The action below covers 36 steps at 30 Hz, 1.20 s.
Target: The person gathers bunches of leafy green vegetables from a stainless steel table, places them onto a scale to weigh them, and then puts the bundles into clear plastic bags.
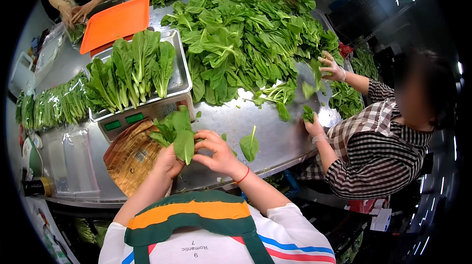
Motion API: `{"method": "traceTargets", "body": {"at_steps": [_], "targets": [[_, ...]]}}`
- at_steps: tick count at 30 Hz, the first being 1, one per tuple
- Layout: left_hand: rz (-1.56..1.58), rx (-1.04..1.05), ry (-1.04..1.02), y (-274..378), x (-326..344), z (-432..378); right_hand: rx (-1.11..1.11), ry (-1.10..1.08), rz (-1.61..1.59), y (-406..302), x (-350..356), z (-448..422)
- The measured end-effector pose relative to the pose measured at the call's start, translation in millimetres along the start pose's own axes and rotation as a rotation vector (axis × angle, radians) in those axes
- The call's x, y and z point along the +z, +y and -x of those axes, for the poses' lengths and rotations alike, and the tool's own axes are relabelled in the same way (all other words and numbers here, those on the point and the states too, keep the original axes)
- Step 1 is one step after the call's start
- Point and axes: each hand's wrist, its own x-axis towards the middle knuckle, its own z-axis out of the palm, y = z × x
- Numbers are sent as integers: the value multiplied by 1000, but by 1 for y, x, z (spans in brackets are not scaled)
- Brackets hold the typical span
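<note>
My left hand [170, 162] grips a small bunch of leafy greens [173, 129] by its lower part, leaves pointing up and away. At the bunch's right side, my right hand [218, 153] has its thumb and fingertips on one broad leaf. Beneath my left forearm lies a brown printed sack [129, 159], partly hidden. Just beyond the bunch stands a digital scale [166, 107] with lit green displays. Its metal tray [180, 76] carries several upright heads of greens [138, 68]. A single loose leaf [250, 145] rests on the metal table [221, 116] to the right.
A large heap of greens [236, 39] covers the table's far middle. Bagged greens [55, 103] and clear plastic bags [75, 162] lie left; an orange tray [116, 22] is behind the scale. A co-worker [376, 142] at right handles leaves. Two more people work across the table.
</note>
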Motion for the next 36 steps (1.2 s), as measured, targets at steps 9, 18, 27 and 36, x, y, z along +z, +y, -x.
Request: {"method": "traceTargets", "body": {"at_steps": [9,18,27,36], "targets": [[-1179,1186,-44,5,-6,4,491,-215,-404,46,14,2],[-966,540,-175,-1,-3,27,793,250,605,157,-5,-71],[-577,220,22,-8,-15,34,676,-76,558,146,-128,-88],[-403,185,-194,-4,13,26,-73,-257,1120,71,-203,-98]]}}
